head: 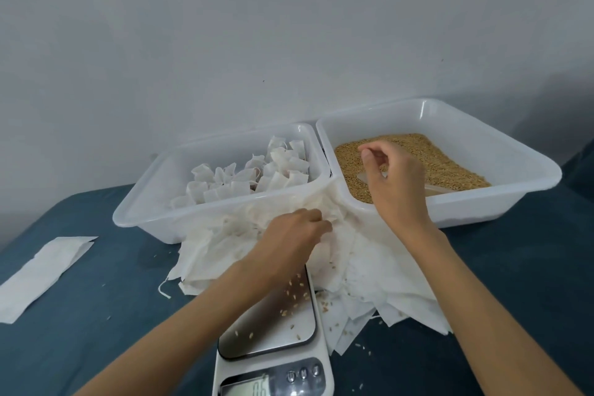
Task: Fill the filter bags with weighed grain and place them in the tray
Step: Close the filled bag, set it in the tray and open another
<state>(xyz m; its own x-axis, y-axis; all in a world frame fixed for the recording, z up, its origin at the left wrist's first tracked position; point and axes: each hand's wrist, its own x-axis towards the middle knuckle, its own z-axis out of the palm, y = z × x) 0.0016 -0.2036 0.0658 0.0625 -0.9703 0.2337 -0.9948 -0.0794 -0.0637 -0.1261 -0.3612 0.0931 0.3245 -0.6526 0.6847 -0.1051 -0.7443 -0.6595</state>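
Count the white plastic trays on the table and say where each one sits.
2. The left tray holds filled filter bags; the right tray, touching its side, holds loose grain. None seems hidden.

scale display (257,388) cut off, digits unclear

Two translucent white plastic rectangular trays (151,202) (514,154) sit on a dark teal cloth-covered table (96,315). One holds plain white paper filter bags (244,173), the other golden-brown loose grain (450,164). The flat white digital scale (273,363) has a glossy grey platform speckled with tan kernels. The wall (257,26) is pale grey.
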